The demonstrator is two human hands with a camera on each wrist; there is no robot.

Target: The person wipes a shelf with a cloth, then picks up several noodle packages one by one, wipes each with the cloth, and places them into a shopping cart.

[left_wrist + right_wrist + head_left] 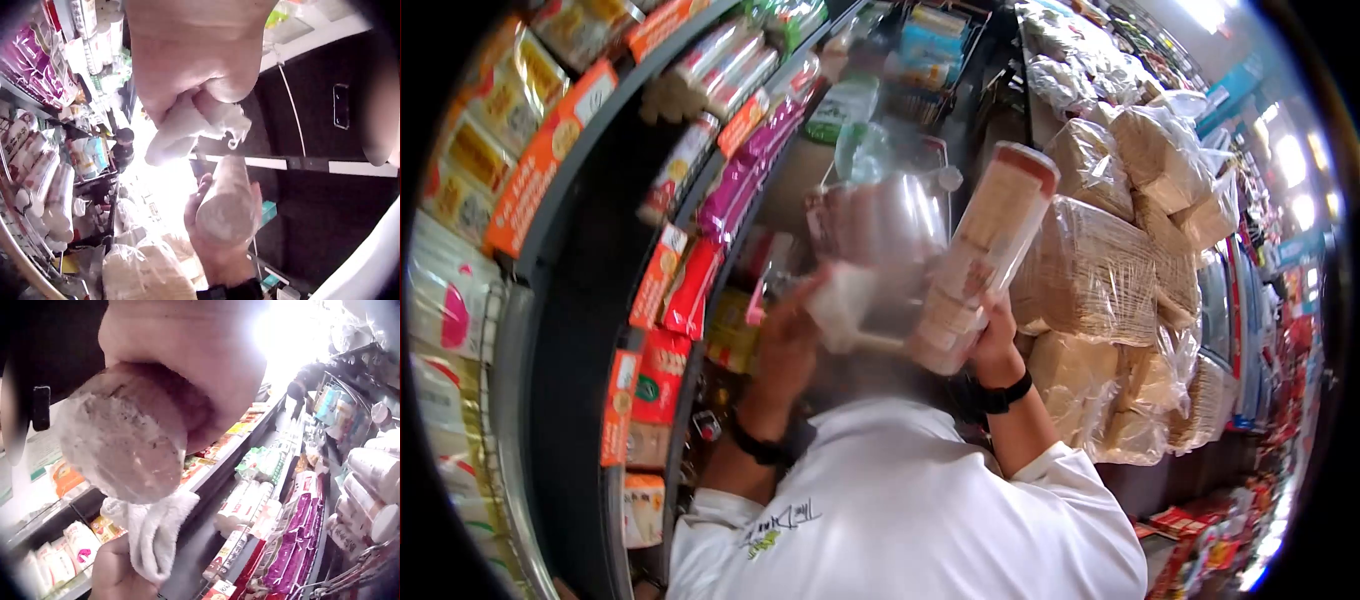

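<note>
My right hand (998,342) grips a long cylindrical pack (992,250) with pale printed sides and a reddish-brown upper end. It stands tilted, leaning right at the top. In the right wrist view, the pack's round whitish end (122,440) faces the camera under clear wrap. A folded white cloth (843,305) is pinched in my left hand (792,325), to the left of the pack. The left wrist view shows the cloth (194,125) hanging from bent fingers, just above the pack. Cloth and pack overlap in the right wrist view.
Shelves with orange price labels (550,165) and purple packets (745,180) line the left. On the right, plastic-wrapped tan bundles (1100,270) are stacked high. Ahead, several similar cylindrical packs (375,481) lie in a wire basket (356,572).
</note>
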